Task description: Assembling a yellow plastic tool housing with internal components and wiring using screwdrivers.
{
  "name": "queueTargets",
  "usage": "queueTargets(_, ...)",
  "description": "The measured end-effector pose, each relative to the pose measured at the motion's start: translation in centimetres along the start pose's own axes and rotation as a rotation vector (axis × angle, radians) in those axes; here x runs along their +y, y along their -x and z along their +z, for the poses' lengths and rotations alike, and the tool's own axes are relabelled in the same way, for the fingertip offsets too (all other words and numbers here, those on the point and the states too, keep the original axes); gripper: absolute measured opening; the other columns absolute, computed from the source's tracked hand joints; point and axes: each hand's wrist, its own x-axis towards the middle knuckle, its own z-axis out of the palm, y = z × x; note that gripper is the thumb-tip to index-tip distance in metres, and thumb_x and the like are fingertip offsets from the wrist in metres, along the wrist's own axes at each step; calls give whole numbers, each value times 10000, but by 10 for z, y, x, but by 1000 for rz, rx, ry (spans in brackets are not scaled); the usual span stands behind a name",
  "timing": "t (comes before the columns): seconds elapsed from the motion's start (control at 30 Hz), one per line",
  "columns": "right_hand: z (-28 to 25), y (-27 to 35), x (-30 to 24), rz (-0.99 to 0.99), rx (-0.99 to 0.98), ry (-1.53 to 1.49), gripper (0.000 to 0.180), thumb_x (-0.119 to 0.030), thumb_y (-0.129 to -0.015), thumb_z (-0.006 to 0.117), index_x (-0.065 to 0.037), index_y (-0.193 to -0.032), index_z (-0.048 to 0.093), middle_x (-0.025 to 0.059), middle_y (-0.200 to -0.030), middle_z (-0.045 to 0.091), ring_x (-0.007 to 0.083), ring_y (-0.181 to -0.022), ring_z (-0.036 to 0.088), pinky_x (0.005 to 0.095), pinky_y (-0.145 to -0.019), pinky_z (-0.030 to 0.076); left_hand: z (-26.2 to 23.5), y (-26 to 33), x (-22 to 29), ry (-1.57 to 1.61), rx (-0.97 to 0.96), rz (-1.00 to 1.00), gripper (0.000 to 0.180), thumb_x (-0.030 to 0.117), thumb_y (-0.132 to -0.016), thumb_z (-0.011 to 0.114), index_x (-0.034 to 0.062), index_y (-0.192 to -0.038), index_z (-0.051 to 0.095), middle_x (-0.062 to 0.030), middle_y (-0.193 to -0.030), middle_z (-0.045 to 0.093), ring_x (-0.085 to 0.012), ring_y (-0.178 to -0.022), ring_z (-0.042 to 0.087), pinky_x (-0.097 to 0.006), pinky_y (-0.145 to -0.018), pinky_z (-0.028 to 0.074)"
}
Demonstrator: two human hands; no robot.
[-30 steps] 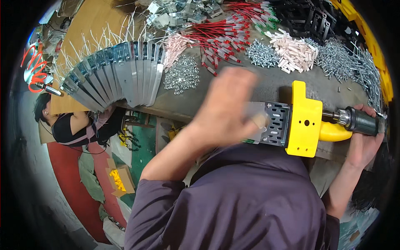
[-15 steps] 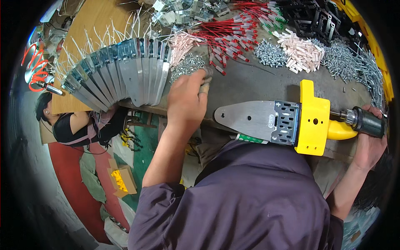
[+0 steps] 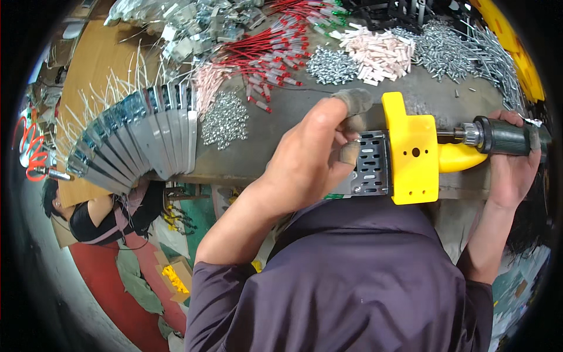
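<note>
My left hand [image 3: 311, 155] is over the grey metal plate, hiding most of its tapered part. Dark coverings wrap some fingertips; the fingers are pinched together by the plate's slotted section [image 3: 370, 164], and whatever they hold is too small to make out. A yellow plastic bracket [image 3: 414, 164] is fitted across the plate's right end, and a yellow handle [image 3: 463, 158] extends from it. My right hand [image 3: 509, 170] grips a dark power screwdriver [image 3: 501, 136], its bit pointing left toward the bracket, just above the handle.
Small nuts or screws [image 3: 224, 120] lie left of my left hand. Beyond are red-wired parts [image 3: 275, 58], pale plugs [image 3: 381, 53], screws [image 3: 446, 50] and black brackets [image 3: 387, 12]. Grey plates with white wires [image 3: 146, 129] fan out at left. A person [image 3: 99, 217] sits beyond the table.
My left hand has moved right, from the small hardware pile to the metal plate. The view has shifted, and the right hand still holds the screwdriver.
</note>
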Motion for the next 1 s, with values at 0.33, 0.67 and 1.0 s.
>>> queueTargets(0.33, -3, -3, 12, 15, -57, -65, 311, -42, -852, 573, 60, -1088, 396, 150, -1061, 425, 276, -1124, 440, 495, -1176, 197, 21, -18, -10, 24, 39, 72, 663, -179, -672, 600, 21, -1255, 358, -159, -1014, 465, -278, -820, 607, -354, -686, 514)
queueTargets(0.67, -5, -2, 14, 11, -26, -91, 314, -36, -837, 573, 54, -1079, 394, 142, -1057, 414, 274, -1121, 434, 489, -1164, 203, 9, -24, -5, -225, 12, 69, 531, -124, -670, 664, -19, -1156, 479, -143, -987, 515, -242, -790, 579, -321, -711, 482)
queueTargets(1.0, -2, 0, 18, -16, -35, -72, 325, -77, -825, 553, 41, -1077, 385, 132, -1028, 414, 266, -1086, 445, 481, -1156, 215, 10, -23, -2, -206, -32, 43, 300, -56, -654, 694, 18, -913, 562, -130, -864, 553, -307, -790, 552, -368, -707, 462)
